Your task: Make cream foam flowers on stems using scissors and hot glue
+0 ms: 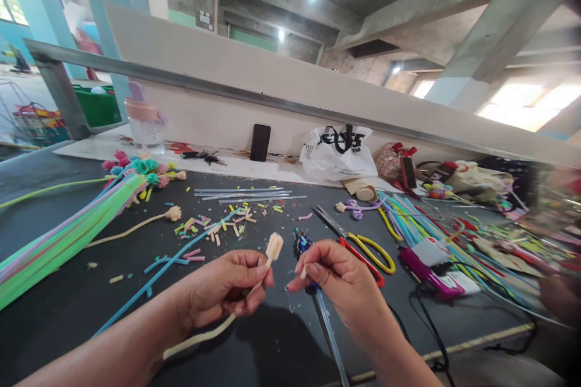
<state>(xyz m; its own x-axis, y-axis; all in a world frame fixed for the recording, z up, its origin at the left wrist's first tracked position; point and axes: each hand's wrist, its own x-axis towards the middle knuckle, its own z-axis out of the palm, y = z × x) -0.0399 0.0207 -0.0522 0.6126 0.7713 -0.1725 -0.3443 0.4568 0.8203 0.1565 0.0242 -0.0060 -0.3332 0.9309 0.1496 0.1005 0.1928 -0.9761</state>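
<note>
My left hand [233,284] is closed around a beige fuzzy chenille stem [218,331]. A pale bud-like tuft [274,247] tops this stem above my thumb. My right hand [338,275] pinches a small beige piece [304,269] between thumb and fingertips, apart from the tuft. Below and behind the right hand lies a dark blue object, partly hidden, with a long clear stick [329,338] running toward the table's front edge. Scissors [351,236] with yellow and red handles lie just beyond that hand. Short cut pieces of chenille stem [218,230] are scattered past my left hand.
Bundled green stems [77,230] with coloured tufts lie at left. Clear glue sticks [249,195] lie farther back. A purple glue gun [431,272] with a black cord and many loose stems occupy the right. A bottle [145,124], phone [260,143] and white bag [338,154] stand along the partition.
</note>
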